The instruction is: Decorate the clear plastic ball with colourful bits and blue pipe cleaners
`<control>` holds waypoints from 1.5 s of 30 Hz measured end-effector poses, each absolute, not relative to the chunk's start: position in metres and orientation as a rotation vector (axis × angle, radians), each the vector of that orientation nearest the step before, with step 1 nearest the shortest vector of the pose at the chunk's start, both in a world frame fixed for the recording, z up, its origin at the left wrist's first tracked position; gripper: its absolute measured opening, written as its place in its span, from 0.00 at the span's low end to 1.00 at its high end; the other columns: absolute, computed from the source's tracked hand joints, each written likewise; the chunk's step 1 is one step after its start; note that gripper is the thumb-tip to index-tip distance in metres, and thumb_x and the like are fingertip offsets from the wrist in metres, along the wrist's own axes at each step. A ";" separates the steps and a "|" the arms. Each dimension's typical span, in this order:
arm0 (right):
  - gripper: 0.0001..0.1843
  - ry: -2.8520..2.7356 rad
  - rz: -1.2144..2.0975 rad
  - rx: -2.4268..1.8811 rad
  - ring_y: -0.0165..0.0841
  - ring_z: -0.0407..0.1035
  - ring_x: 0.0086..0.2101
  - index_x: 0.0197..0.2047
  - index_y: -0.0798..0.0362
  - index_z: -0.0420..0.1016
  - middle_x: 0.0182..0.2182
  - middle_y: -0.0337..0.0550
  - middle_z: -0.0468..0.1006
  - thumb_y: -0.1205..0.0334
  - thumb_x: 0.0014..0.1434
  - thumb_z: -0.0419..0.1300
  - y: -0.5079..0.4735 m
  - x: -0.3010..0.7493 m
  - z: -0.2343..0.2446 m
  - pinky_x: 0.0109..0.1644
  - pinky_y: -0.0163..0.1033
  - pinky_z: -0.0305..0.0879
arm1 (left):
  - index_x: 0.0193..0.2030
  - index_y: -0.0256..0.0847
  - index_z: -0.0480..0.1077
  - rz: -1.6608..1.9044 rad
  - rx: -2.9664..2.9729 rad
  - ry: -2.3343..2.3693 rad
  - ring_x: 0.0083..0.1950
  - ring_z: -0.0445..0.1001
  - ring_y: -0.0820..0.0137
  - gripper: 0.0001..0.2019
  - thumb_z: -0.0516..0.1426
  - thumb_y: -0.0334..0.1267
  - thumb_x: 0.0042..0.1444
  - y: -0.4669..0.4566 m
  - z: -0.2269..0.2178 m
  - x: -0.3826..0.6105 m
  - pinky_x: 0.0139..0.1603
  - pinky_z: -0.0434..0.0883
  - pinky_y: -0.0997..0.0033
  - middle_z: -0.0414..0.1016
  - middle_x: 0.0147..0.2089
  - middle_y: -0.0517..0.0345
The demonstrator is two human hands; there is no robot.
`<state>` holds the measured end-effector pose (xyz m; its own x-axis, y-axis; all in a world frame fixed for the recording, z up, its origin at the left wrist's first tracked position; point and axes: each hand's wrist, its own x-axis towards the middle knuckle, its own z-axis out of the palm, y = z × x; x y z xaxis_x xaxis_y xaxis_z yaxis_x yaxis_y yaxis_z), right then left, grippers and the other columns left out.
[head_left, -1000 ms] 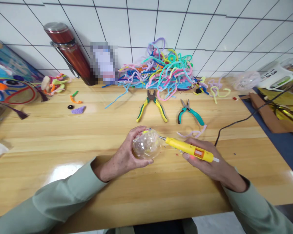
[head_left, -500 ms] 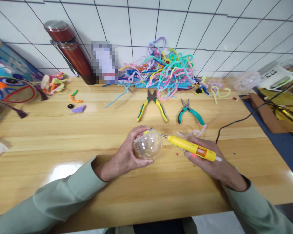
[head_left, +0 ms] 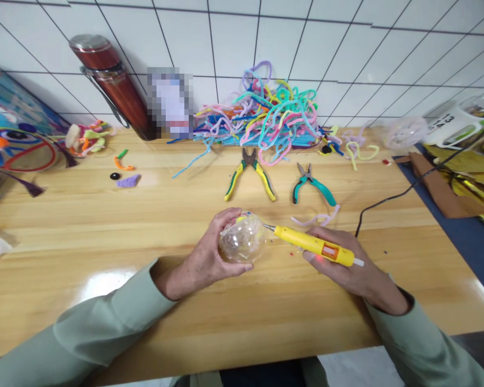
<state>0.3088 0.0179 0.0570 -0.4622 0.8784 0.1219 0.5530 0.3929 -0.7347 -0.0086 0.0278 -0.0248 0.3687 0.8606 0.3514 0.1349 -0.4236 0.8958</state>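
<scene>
My left hand (head_left: 210, 257) is wrapped around a clear plastic ball (head_left: 242, 240) with bits of colour inside, holding it just above the wooden table (head_left: 105, 242). My right hand (head_left: 347, 269) grips a yellow glue gun (head_left: 312, 245) like a pen. Its metal tip points left and touches the right side of the ball. A black cord (head_left: 391, 201) runs off from near the gun to the right.
Yellow-handled pliers (head_left: 248, 177) and teal-handled pliers (head_left: 311, 184) lie just beyond my hands, with a pale pipe-cleaner piece (head_left: 317, 219) beside them. A heap of coloured pipe cleaners (head_left: 266, 115) sits against the tiled wall. A red flask (head_left: 113, 86) leans at back left. Gold foil (head_left: 474, 188) lies right.
The glue gun tip drew back slightly from the ball, then returned to its right side. The left hand kept its hold on the ball.
</scene>
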 end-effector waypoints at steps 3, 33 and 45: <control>0.05 -2.184 0.844 -1.214 0.31 0.70 0.27 0.38 0.48 0.74 0.29 0.36 0.78 0.63 0.68 0.62 0.018 0.309 0.057 0.33 0.38 0.64 | 0.77 0.56 0.55 1.118 1.797 0.878 0.76 0.67 0.49 0.52 0.77 0.44 0.51 0.027 -0.025 -0.009 0.79 0.66 0.42 0.64 0.75 0.47; 0.04 -2.176 0.824 -1.233 0.34 0.73 0.28 0.38 0.47 0.75 0.31 0.38 0.80 0.63 0.67 0.62 0.018 0.309 0.053 0.34 0.40 0.67 | 0.77 0.54 0.55 1.097 1.820 0.884 0.76 0.67 0.48 0.51 0.77 0.45 0.52 0.028 -0.024 -0.009 0.79 0.66 0.40 0.64 0.75 0.44; 0.05 -2.199 0.778 -1.225 0.31 0.69 0.26 0.38 0.49 0.74 0.28 0.37 0.78 0.62 0.68 0.62 0.020 0.309 0.052 0.31 0.37 0.64 | 0.77 0.54 0.55 1.093 1.827 0.879 0.77 0.66 0.48 0.51 0.77 0.46 0.52 0.028 -0.025 -0.009 0.78 0.67 0.39 0.64 0.75 0.43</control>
<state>0.3093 0.0195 0.0523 -0.4689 0.8708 0.1475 0.5842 0.4311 -0.6876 -0.0095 0.0282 -0.0248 0.3814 0.8579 0.3442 0.1527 -0.4257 0.8919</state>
